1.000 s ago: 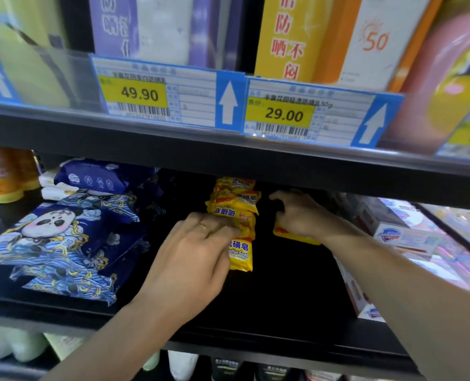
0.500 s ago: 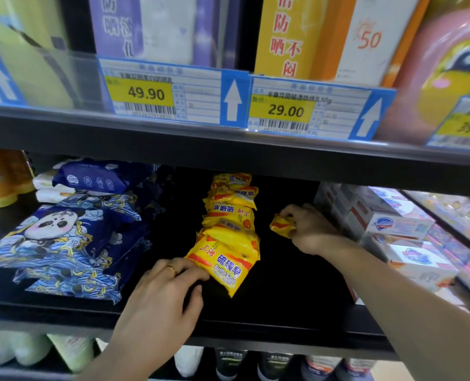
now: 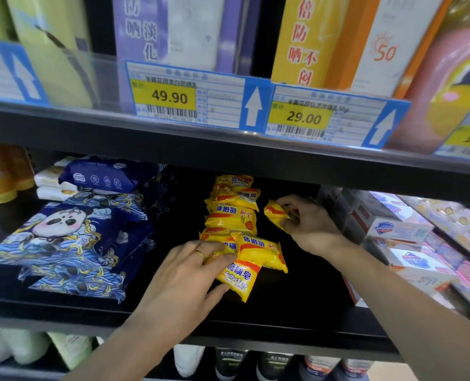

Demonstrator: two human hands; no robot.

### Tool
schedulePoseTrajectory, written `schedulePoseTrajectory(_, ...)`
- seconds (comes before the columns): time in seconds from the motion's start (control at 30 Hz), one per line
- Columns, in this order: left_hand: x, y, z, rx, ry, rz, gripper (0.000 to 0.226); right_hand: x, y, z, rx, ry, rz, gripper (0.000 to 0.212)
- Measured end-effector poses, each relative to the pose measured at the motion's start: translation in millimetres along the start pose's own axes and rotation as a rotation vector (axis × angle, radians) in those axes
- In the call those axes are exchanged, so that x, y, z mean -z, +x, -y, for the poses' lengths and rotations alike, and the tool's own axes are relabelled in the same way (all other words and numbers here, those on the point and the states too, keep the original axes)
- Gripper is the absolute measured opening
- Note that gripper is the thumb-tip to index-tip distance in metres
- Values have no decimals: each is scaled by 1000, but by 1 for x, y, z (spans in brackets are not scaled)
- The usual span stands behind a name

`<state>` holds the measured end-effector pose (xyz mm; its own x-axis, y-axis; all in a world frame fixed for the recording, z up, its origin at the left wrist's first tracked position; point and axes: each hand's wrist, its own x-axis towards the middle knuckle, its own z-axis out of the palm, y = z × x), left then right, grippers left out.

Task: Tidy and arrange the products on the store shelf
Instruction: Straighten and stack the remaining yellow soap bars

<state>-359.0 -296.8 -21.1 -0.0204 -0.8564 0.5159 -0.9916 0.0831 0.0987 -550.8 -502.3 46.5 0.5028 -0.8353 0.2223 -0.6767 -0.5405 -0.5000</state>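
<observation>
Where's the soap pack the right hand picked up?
In the head view, right of centre on the middle shelf: the right hand pinches the soap pack, apart from the soap row and left of the white boxes.

Soap packets (image 3: 232, 215) are lying in a row on the shelf (image 3: 297, 303) between both hands, wipes packs (image 3: 71, 237) sitting left, boxes (image 3: 398, 232) right.
</observation>
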Motion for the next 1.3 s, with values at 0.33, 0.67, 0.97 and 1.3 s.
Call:
schedulePoseTrajectory(0.33,-6,-14,-6,89,-17,-79,44,-21,-5,69,295,-17,138,35)
schedulePoseTrajectory(0.67,-7,-16,-9,200,-54,-63,50,-36,-11,75,284,-101,284,52)
schedulePoseTrajectory(0.97,-7,-23,-8,216,-126,-64,49,-8,-43,29,-21,-14,262,91)
schedulePoseTrajectory(1.3,-12,-18,-14,244,-169,-60,48,-1,-66,11,-62,-235,278,69)
